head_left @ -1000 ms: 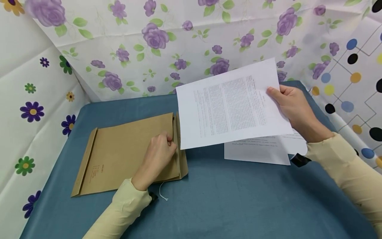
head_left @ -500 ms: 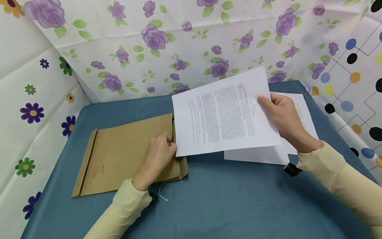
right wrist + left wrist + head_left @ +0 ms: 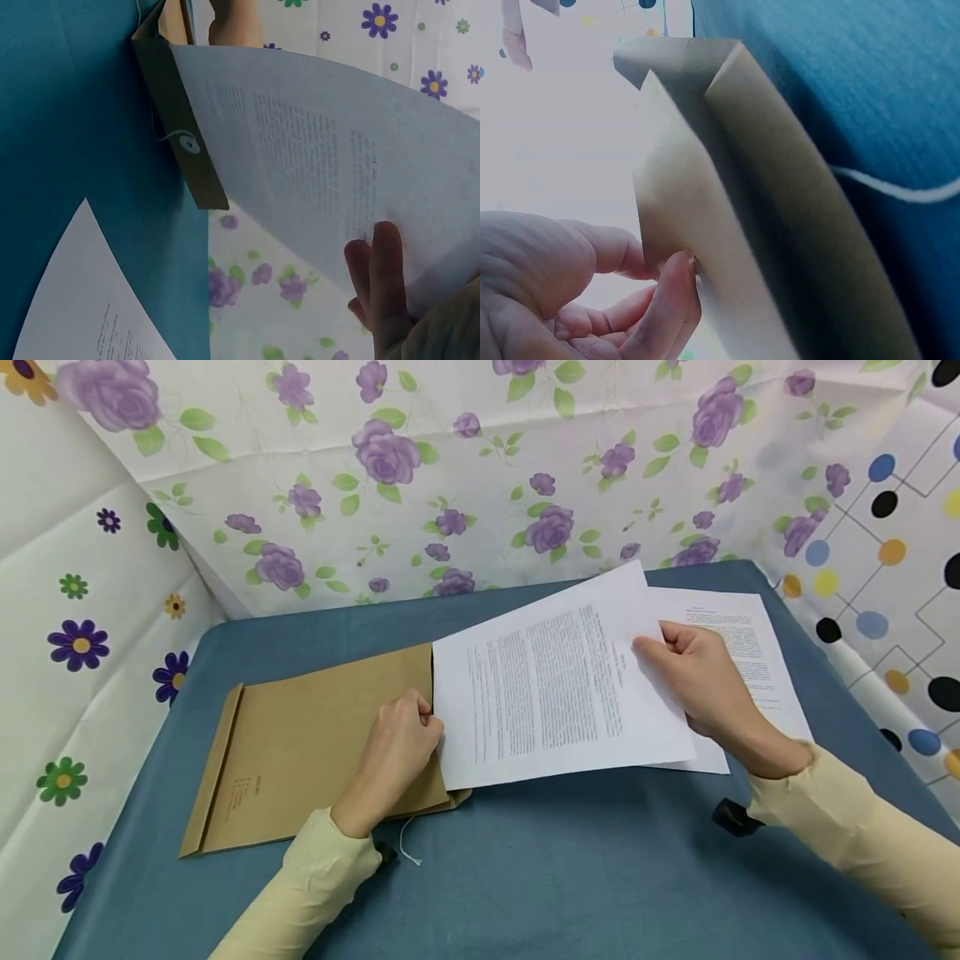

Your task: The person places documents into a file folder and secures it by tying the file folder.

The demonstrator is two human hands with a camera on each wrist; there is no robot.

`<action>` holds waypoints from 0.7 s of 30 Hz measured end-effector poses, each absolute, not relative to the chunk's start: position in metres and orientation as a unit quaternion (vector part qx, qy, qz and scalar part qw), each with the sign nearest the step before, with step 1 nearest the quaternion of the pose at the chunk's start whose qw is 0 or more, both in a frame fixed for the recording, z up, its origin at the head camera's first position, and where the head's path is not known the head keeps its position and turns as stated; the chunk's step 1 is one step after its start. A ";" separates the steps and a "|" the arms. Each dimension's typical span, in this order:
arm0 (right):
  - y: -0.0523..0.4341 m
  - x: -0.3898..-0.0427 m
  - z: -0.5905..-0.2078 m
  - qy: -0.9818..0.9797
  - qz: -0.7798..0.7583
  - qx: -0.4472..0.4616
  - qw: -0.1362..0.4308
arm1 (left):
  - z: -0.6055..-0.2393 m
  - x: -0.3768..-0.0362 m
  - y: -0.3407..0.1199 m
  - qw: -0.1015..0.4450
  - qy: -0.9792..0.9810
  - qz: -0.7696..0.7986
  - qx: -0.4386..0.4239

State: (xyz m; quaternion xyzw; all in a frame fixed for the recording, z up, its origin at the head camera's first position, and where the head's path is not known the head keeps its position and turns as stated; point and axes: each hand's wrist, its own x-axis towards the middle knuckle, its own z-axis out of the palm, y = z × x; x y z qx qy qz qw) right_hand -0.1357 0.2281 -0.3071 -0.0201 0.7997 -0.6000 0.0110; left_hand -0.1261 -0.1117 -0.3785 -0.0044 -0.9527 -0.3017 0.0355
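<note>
Left hand (image 3: 397, 752) pinches the envelope (image 3: 322, 743) mouth open, at 9 o'clock on the desk (image 3: 525, 877). Right hand (image 3: 697, 685) grips the sheet (image 3: 547, 693), its edge at the mouth. Best keep sheet flat, mouth lifted, feed squarely toward 9 o'clock.

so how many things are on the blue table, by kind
brown envelopes: 1, its mouth held open by the left hand
printed sheets: 2, one gripped by the right hand at the envelope's mouth, one lying flat beneath it
total: 3
</note>
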 end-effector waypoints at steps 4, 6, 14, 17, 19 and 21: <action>0.228 -0.134 -0.306 0.807 -0.589 -0.026 0.044 | -0.379 -0.126 -0.111 0.032 -0.952 -0.303 -0.002; 0.228 -0.135 -0.305 0.810 -0.582 -0.030 0.061 | -0.379 -0.126 -0.111 0.030 -0.952 -0.303 0.000; 0.227 -0.141 -0.302 0.802 -0.587 -0.027 0.108 | -0.379 -0.127 -0.110 0.027 -0.954 -0.299 0.002; 0.228 -0.142 -0.299 0.799 -0.590 -0.023 0.116 | -0.379 -0.128 -0.110 0.025 -0.953 -0.300 0.003; 0.229 -0.141 -0.297 0.796 -0.592 -0.028 0.122 | -0.380 -0.128 -0.109 0.025 -0.953 -0.301 0.003; 0.230 -0.141 -0.296 0.796 -0.589 -0.035 0.131 | -0.380 -0.128 -0.109 0.025 -0.954 -0.299 0.005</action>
